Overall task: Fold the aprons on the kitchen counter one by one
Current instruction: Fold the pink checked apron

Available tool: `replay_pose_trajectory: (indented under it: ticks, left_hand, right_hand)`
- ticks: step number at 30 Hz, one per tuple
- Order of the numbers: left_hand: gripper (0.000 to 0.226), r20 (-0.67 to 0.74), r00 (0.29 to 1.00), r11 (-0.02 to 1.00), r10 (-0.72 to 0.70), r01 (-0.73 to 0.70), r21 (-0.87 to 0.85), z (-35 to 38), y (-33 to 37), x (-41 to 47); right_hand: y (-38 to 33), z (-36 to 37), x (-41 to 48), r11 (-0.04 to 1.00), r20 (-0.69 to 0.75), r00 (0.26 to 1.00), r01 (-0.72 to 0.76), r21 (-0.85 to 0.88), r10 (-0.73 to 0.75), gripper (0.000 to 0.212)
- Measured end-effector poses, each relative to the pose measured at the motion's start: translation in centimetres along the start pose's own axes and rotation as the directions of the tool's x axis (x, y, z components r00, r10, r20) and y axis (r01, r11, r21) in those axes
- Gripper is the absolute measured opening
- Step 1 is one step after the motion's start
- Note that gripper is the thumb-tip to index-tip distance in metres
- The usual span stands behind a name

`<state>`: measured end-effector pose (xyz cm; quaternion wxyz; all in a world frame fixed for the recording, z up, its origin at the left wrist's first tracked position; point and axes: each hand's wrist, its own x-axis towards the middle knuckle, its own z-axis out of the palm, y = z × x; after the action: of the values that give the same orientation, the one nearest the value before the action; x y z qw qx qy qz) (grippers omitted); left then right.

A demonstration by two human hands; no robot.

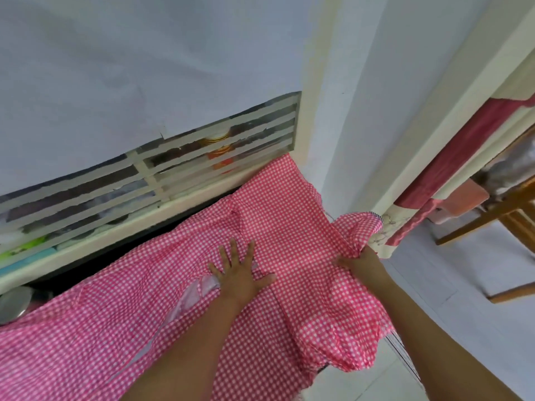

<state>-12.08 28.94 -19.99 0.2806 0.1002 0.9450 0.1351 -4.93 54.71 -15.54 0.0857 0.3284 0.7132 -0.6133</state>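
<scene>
A pink and white checked apron (278,227) lies spread across the counter and covers almost all of it. My left hand (238,273) presses flat on its middle with fingers spread. At the apron's right edge, my right hand (360,260) grips a bunched fold of the cloth, which puffs up above the fingers. A pale satin strap (188,296) lies on the apron left of my left forearm. The right part of the apron hangs over the counter's end.
A louvred window (179,163) with jars behind the slats runs along the back of the counter. A metal lid (14,305) shows at the far left. A white wall corner (347,140), a red curtain (451,169) and wooden furniture (509,209) stand to the right.
</scene>
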Motion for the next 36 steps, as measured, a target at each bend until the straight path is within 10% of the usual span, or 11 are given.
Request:
replay_pose_trajectory:
  ticks: [7, 16, 24, 31, 36]
  left_hand:
    - [0.107, 0.089, 0.991, 0.991, 0.103, -0.109, 0.073, 0.4, 4.7, 1.8]
    - [0.127, 0.059, 0.965, 0.941, 0.256, -0.263, 0.211, -0.4, -0.8, -0.9]
    - [0.132, -0.094, 0.996, 0.995, 0.009, 0.0, 0.097, 1.6, -13.0, -9.5]
    - [0.12, -0.147, 0.961, 0.972, -0.234, 0.232, -0.032, 2.7, -20.2, -15.2]
    - [0.09, -0.165, 0.937, 0.951, -0.309, 0.305, -0.051, 2.8, -23.1, -17.5]
  right_hand:
    - [-0.9, -5.3, 2.2, 0.985, -0.016, 0.985, -0.17, 0.023, 0.171, 0.073]
    - [-3.0, -6.6, 1.6, 0.981, -0.019, 0.998, -0.058, -0.185, 0.056, 0.058]
    - [-0.7, -0.3, -1.1, 0.849, -0.128, 0.99, -0.015, -0.529, -0.062, 0.068]
    - [1.4, 3.2, -4.0, 0.94, -0.263, 0.95, 0.077, -0.332, -0.171, 0.055]
    - [2.6, 4.4, -5.1, 0.921, -0.183, 0.974, 0.053, -0.387, -0.133, 0.086]
